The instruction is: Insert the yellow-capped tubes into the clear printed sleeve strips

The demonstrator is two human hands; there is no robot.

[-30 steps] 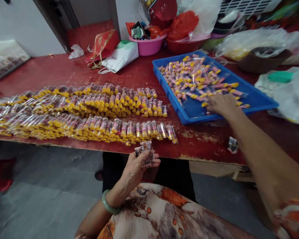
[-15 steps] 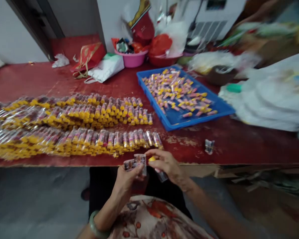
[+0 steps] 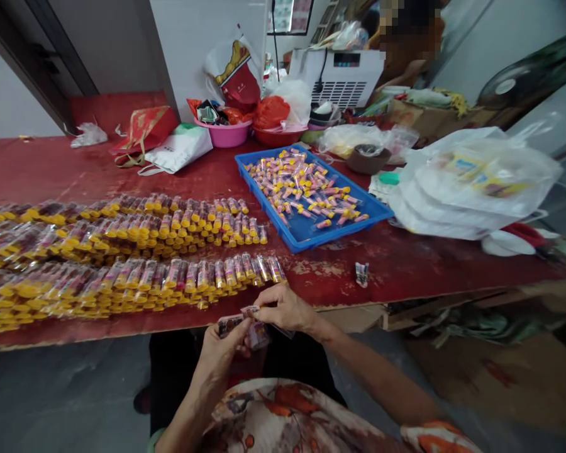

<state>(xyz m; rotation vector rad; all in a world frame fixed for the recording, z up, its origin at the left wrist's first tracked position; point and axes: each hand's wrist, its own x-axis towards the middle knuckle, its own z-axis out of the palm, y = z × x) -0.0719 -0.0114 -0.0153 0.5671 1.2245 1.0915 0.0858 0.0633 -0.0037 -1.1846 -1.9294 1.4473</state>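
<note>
Just off the table's front edge, my left hand is closed on small printed clear plastic sleeves. My right hand pinches the top of one sleeve, its fingertips meeting those of my left. The yellow-capped piece seen in the right hand earlier is hidden now. Left of the hands lie long stacked rows of wrapped tubes with yellow ends facing me. Beyond the hands, a blue tray holds many loose pink tubes with yellow caps. One printed sleeve lies alone on the table to the right.
The red table carries a stack of white plastic bags at right. Along the back are a pink basin, a red bag, a white bag and a white machine. A person stands behind, at upper right.
My right hand has come in against the left and pinches the sleeve's top; the yellow cap in its fingers no longer shows. The camera view has shifted right and up.
</note>
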